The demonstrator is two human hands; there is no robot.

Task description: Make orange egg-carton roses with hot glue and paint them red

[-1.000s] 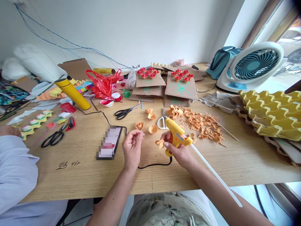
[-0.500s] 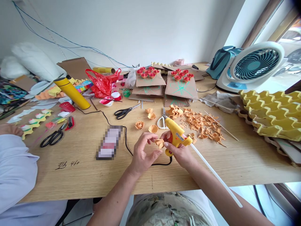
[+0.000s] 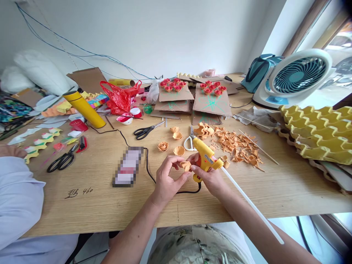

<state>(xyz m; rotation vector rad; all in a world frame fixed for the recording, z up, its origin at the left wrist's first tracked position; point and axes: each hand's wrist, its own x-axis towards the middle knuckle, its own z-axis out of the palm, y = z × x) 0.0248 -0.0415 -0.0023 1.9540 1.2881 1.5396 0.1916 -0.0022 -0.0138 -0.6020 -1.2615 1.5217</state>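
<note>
Right hand (image 3: 209, 176) grips glue gun (image 3: 206, 157) and petal cluster (image 3: 186, 166); left hand (image 3: 168, 179) pinches the cluster; open table (image 3: 189, 209) lies between gun and near edge.

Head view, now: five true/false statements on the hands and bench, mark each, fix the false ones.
1. The right hand holds the yellow glue gun. True.
2. The left hand lies flat on the phone. False: the left hand is at the small orange petal piece, with the phone on the table away from it.
3. A white glue stick juts from the back of the glue gun. True.
4. The fan is at the picture's left edge. False: the fan is on the right side.
5. Red flowers sit on cardboard. True.
</note>
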